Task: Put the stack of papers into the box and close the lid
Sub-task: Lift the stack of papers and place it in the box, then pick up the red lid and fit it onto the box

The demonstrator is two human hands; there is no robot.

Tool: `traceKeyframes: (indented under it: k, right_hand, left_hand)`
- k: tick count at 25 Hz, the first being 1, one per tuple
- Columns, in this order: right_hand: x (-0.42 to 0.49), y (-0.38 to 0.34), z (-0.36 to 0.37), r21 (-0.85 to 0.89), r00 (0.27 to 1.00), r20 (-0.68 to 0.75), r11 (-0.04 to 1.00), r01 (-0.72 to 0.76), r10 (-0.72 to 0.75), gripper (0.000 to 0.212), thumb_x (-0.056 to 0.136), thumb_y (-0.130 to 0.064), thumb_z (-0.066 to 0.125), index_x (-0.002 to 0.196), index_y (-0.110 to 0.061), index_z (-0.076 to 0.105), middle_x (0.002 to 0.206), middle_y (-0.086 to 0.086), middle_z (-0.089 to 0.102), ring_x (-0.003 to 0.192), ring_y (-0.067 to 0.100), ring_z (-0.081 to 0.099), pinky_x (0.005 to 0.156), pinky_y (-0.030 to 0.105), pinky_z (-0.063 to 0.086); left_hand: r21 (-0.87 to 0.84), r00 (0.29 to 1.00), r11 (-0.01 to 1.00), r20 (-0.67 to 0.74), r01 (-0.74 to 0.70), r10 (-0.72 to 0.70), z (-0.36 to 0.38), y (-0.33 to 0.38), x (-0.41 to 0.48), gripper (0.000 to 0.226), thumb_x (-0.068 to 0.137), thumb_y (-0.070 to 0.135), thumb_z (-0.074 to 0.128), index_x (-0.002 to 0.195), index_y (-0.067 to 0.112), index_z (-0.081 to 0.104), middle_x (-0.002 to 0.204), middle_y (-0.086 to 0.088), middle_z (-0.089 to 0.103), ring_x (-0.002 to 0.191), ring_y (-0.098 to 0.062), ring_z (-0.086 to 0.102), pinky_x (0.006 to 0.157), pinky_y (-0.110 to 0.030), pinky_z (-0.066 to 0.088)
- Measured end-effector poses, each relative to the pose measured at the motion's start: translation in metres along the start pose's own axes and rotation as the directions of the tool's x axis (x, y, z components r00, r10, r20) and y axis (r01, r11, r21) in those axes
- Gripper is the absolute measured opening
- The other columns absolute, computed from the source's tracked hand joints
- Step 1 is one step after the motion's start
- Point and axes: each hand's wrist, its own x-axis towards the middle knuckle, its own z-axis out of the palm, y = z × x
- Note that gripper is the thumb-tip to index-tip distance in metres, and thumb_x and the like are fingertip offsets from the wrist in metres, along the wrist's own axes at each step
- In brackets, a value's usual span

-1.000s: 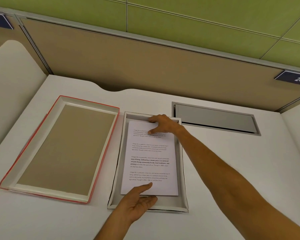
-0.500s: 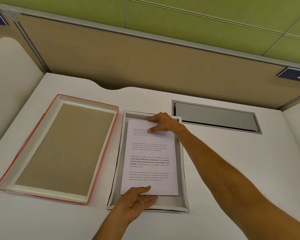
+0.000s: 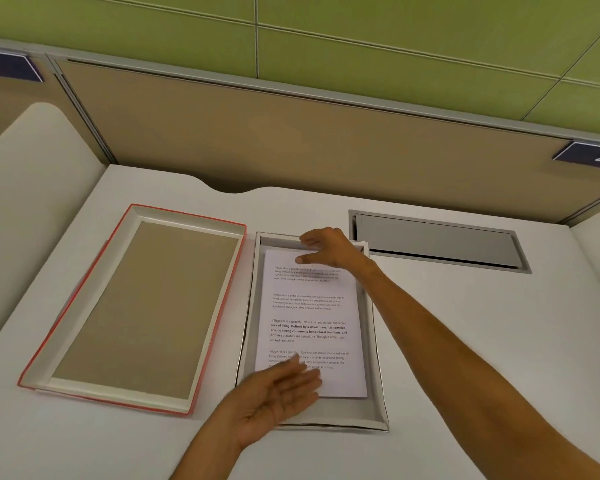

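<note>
On the white desk (image 3: 465, 341), the stack of papers (image 3: 310, 317) lies flat inside the open box (image 3: 369, 408). Both hands have just lifted off it: left hand (image 3: 274, 400) palm-up, fingers spread, over the near edge; right hand (image 3: 326, 247) open above the far edge. Only the red-edged lid (image 3: 84, 308), lying upturned beside the box, remains to fit.

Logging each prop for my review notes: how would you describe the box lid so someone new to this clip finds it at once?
On the white desk, look left of the open box that holds the stack of papers. The lid lies there upturned, apart from the box. Its red outer edge and bare brown cardboard inside set it apart.
</note>
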Motion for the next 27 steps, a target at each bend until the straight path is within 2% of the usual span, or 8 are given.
traceKeyframes:
  k: [2, 5, 8, 11, 14, 17, 20, 27]
  right_hand:
    - [-0.010, -0.018, 0.009, 0.130, 0.995, -0.102, 0.992, 0.003, 0.010, 0.063, 0.074, -0.031, 0.084, 0.128, -0.005, 0.062, 0.125, 0.011, 0.068, 0.113, 0.022, 0.067, 0.096, 0.021, 0.049]
    - [-0.032, -0.051, 0.048, 0.364, 0.971, -0.215, 0.931, -0.018, 0.103, 0.062, 0.071, -0.027, 0.087, 0.124, -0.004, 0.065, 0.119, 0.011, 0.071, 0.106, 0.020, 0.068, 0.087, 0.018, 0.051]
    - [-0.052, -0.081, 0.102, 0.645, 0.941, -0.205, 0.761, -0.077, 0.269, 0.064, 0.067, -0.020, 0.090, 0.123, -0.003, 0.063, 0.117, 0.013, 0.069, 0.102, 0.023, 0.069, 0.086, 0.026, 0.057]
    - [-0.059, -0.106, 0.151, 0.738, 0.930, -0.136, 0.662, -0.134, 0.340, 0.066, 0.067, -0.016, 0.090, 0.125, -0.004, 0.060, 0.120, 0.013, 0.067, 0.105, 0.022, 0.066, 0.090, 0.025, 0.055]
    - [-0.060, -0.123, 0.188, 0.682, 0.931, -0.148, 0.716, -0.148, 0.333, 0.063, 0.071, -0.011, 0.086, 0.128, -0.005, 0.057, 0.123, 0.006, 0.064, 0.101, 0.009, 0.057, 0.083, 0.016, 0.047]
    - [-0.057, -0.126, 0.210, 0.648, 0.934, -0.175, 0.750, -0.128, 0.311, 0.053, 0.074, 0.001, 0.080, 0.122, -0.004, 0.057, 0.119, 0.008, 0.066, 0.105, 0.014, 0.063, 0.081, 0.019, 0.051]
    - [-0.056, -0.123, 0.222, 0.645, 0.936, -0.195, 0.758, -0.101, 0.291, 0.048, 0.075, 0.009, 0.076, 0.117, -0.006, 0.058, 0.112, 0.013, 0.069, 0.099, 0.025, 0.069, 0.083, 0.035, 0.061]
    - [-0.059, -0.114, 0.216, 0.647, 0.965, -0.113, 0.755, -0.110, 0.237, 0.058, 0.074, 0.007, 0.076, 0.126, -0.006, 0.054, 0.120, 0.013, 0.067, 0.108, 0.029, 0.067, 0.091, 0.035, 0.058]
  left_hand:
    - [0.112, 0.945, 0.940, -0.031, -0.321, 0.326, -0.011, 0.038, -0.009, 0.042, 0.063, 0.010, 0.087, 0.101, -0.002, 0.073, 0.116, -0.027, 0.071, 0.106, -0.035, 0.072, 0.080, -0.040, 0.061]
    - [0.395, 0.586, 0.619, -0.216, -0.679, 0.781, -0.036, 0.110, -0.025, 0.033, 0.073, 0.001, 0.081, 0.105, 0.004, 0.069, 0.110, -0.016, 0.074, 0.097, -0.020, 0.073, 0.095, -0.038, 0.056]
    - [0.769, 0.223, 0.346, -0.265, -0.538, 0.938, -0.084, 0.172, -0.037, 0.030, 0.081, 0.003, 0.075, 0.109, 0.006, 0.066, 0.109, -0.013, 0.072, 0.095, -0.019, 0.071, 0.094, -0.035, 0.052]
    - [0.949, 0.019, 0.179, -0.181, -0.258, 0.983, -0.142, 0.210, -0.049, 0.028, 0.080, 0.006, 0.075, 0.106, 0.008, 0.065, 0.109, -0.019, 0.072, 0.098, -0.035, 0.069, 0.087, -0.030, 0.046]
    - [0.991, -0.025, 0.124, -0.125, -0.051, 0.992, -0.183, 0.221, -0.064, 0.035, 0.077, 0.003, 0.077, 0.109, 0.006, 0.063, 0.112, -0.023, 0.068, 0.100, -0.044, 0.065, 0.088, -0.046, 0.050]
    - [0.986, 0.060, 0.153, -0.157, 0.060, 0.986, -0.206, 0.216, -0.071, 0.050, 0.077, 0.008, 0.080, 0.122, 0.004, 0.058, 0.119, -0.025, 0.065, 0.103, -0.048, 0.063, 0.088, -0.058, 0.051]
    - [0.976, 0.120, 0.154, -0.173, 0.156, 0.978, -0.218, 0.204, -0.070, 0.046, 0.082, 0.006, 0.075, 0.124, -0.001, 0.058, 0.114, -0.031, 0.068, 0.099, -0.054, 0.064, 0.085, -0.063, 0.051]
    - [0.930, 0.146, 0.313, -0.343, 0.195, 0.928, -0.205, 0.200, -0.078, 0.023, 0.091, 0.001, 0.054, 0.112, -0.007, 0.054, 0.103, -0.038, 0.063, 0.091, -0.057, 0.062, 0.077, -0.057, 0.051]
